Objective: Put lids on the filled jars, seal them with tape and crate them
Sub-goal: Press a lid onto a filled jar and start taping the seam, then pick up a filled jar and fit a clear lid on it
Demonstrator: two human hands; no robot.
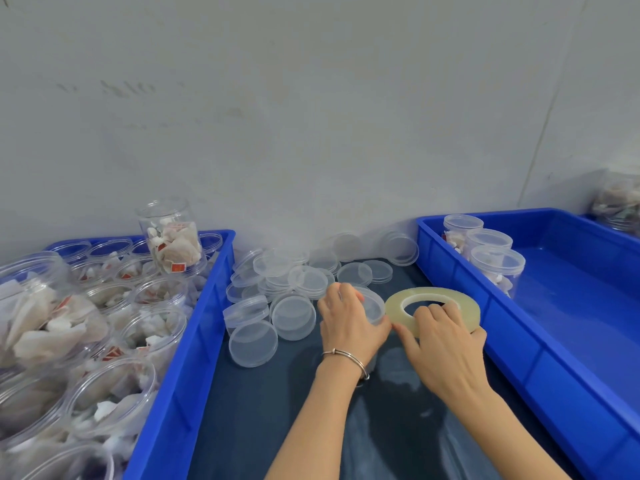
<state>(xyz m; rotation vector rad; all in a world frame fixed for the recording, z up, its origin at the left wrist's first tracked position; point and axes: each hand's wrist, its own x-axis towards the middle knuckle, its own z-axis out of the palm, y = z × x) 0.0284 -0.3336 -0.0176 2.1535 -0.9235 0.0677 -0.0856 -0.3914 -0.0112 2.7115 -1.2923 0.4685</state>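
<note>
Taping a lidded jar between 2 crates

The left hand (pixel 349 323) curls its fingers (pixel 341 292) over the lid of 1 jar (pixel 372 308) on the counter (pixel 277 410), likely to steady it, while the right hand (pixel 446 344) grips 1 tape roll (pixel 433 299) just beside it, fingers hooked into the core, probably to draw tape to the seam. Roughly 20 spare lids (pixel 294 282) lie within reach. The left crate (pixel 194 327) holds a dozen or more open filled jars; the right crate (pixel 519 341) holds 3 lidded ones.

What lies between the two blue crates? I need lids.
Head view: loose lids, the tape roll, and a lidded jar under the left hand.
</note>
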